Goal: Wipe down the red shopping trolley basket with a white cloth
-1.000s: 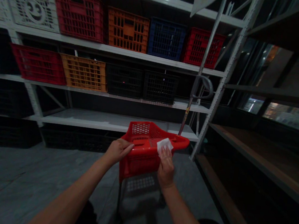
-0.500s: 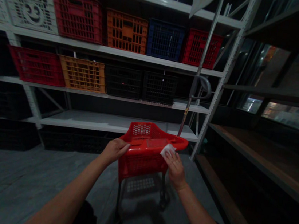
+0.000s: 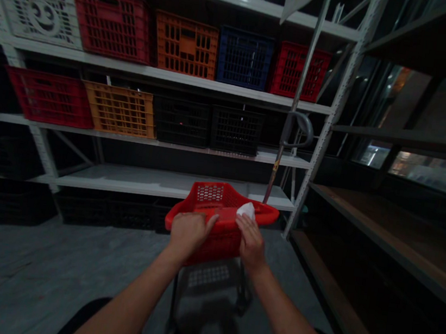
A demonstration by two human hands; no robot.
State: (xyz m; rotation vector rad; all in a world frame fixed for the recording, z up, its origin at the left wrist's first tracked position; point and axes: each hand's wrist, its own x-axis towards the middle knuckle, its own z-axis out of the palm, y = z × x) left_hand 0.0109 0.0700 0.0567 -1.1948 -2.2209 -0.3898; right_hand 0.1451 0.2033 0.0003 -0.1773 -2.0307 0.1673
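Red plastic fills the middle of the view: a red basket (image 3: 219,193) on a dark wheeled frame (image 3: 172,308), with both bare forearms reaching in from below to its near rim. The left hand (image 3: 188,233) lies over the middle of that rim, fingers (image 3: 209,222) curled over the edge and holding it. Half a second ago it gripped the basket's near left corner, which now shows bare. The right hand (image 3: 251,243) holds a white cloth (image 3: 246,209) pressed under its fingertips (image 3: 240,221) against the basket's right side, just inside the rim. Half a second ago the cloth sat lower, on the near right corner, so the wiping stroke has travelled up along the right edge (a short slide, not a lift) while the other hand moved in to steady the basket. The cloth peeks out just past the right fingertips, touching both them and the plastic, and stands a little apart from the left fingers. Below the basket lies the grey floor (image 3: 28,273). Just behind the basket's right corner a pole with a looped handle (image 3: 291,135) leans on a white rack (image 3: 155,181). Above and behind the basket are an orange crate (image 3: 119,110) and black crates (image 3: 236,130), then a higher row with a blue crate (image 3: 243,57). To the basket's right runs a wooden shelf (image 3: 383,226).
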